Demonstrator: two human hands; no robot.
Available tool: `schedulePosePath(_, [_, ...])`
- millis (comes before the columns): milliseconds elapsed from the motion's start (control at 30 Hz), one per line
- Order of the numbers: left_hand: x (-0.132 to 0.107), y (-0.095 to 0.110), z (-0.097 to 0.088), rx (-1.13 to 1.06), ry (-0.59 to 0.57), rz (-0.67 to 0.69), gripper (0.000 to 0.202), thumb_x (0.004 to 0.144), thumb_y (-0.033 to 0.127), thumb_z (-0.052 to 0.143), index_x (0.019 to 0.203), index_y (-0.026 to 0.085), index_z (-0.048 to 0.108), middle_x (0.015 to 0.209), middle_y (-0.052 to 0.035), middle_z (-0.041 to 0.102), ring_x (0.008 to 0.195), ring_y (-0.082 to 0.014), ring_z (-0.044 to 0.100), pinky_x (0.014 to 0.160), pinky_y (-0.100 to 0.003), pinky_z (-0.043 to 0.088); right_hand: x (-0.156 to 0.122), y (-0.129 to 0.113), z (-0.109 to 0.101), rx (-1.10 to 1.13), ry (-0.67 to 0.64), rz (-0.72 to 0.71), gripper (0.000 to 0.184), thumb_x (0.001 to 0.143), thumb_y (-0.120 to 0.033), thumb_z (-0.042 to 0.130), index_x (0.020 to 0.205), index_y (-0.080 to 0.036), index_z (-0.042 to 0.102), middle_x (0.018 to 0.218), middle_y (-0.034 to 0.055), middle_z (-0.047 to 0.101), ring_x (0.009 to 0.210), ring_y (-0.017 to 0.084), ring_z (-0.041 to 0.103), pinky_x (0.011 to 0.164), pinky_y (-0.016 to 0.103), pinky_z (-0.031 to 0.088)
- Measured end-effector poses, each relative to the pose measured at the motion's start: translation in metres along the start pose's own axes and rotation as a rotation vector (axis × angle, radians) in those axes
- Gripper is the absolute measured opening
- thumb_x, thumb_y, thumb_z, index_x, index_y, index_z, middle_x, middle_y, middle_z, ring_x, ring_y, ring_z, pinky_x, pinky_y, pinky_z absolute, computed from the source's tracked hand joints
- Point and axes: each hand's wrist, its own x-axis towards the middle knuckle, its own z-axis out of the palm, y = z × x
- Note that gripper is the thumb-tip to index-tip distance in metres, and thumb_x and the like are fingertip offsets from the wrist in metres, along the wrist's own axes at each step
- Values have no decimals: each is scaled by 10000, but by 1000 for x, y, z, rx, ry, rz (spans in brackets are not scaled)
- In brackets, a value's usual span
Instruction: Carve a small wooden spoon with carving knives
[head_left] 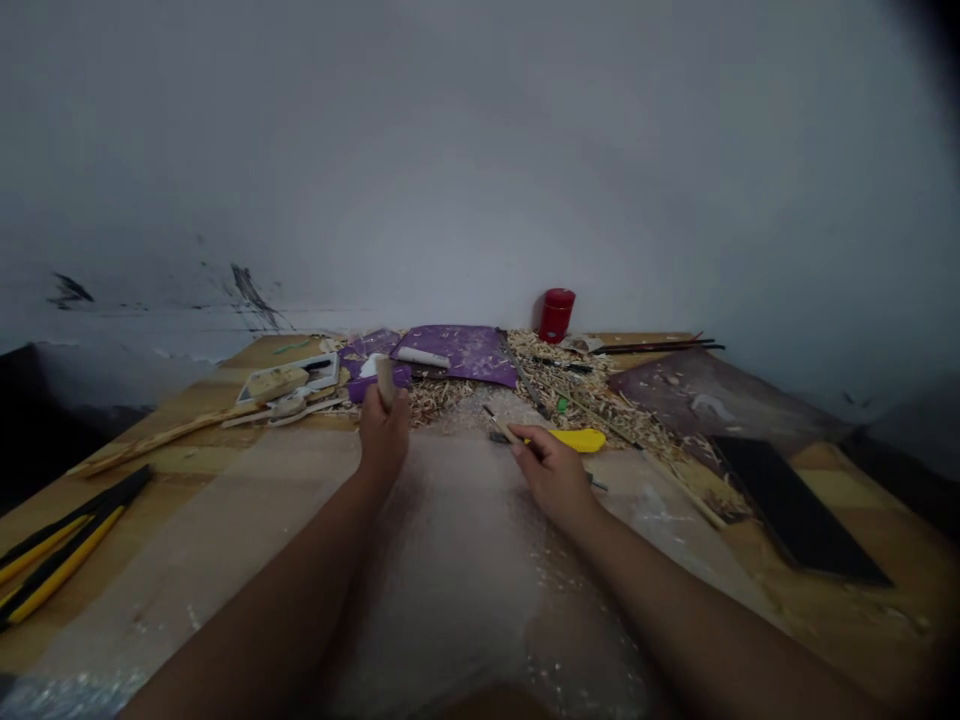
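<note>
My left hand (383,432) is closed around a pale piece of wood (385,380), which stands up out of the fist. Closed too, my right hand (553,472) grips a slim carving tool (507,428) with a pale handle and a thin dark tip pointing up and to the left. Just behind the right fingers lies a yellow utility knife (581,440), partly covered by that hand. The wood and the tool are apart from each other. Beneath both hands a clear plastic sheet (450,560) covers the middle of the wooden table (191,470).
Wood shavings (592,385) are heaped at the back around purple sheets (465,352) and a red can (556,315). At left lie a white tray (325,370), carved wooden pieces (289,408), a long stick (165,435) and yellow-black cutters (71,545). A dark flat block (799,510) lies right.
</note>
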Motion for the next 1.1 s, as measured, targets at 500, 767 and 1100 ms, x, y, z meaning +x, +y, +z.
schedulePosePath(500, [-27,25,13,739,-725,507,338,693,546,566,837,242,599,832,-66,586,788,-252,558,726,-350,383,-1,-6,6,539,-75,346,282,891,-308,518,1133,-163,516,1090,68,558,869,191,588,716,377,501])
schedulePosePath(767, [-25,33,27,525,-675,413,495,505,509,737,886,228,594,949,-85,577,982,-316,507,896,-446,327,0,-1,9,588,-102,334,267,885,-287,531,1119,-160,525,1084,65,561,866,188,588,712,373,503])
schedulePosePath(1100, [-19,31,26,-103,-594,-210,377,749,420,553,1029,174,495,799,-52,639,640,-162,642,650,-356,528,-1,5,1,413,10,211,261,878,-282,541,1109,-161,532,1113,68,549,914,203,573,753,398,486])
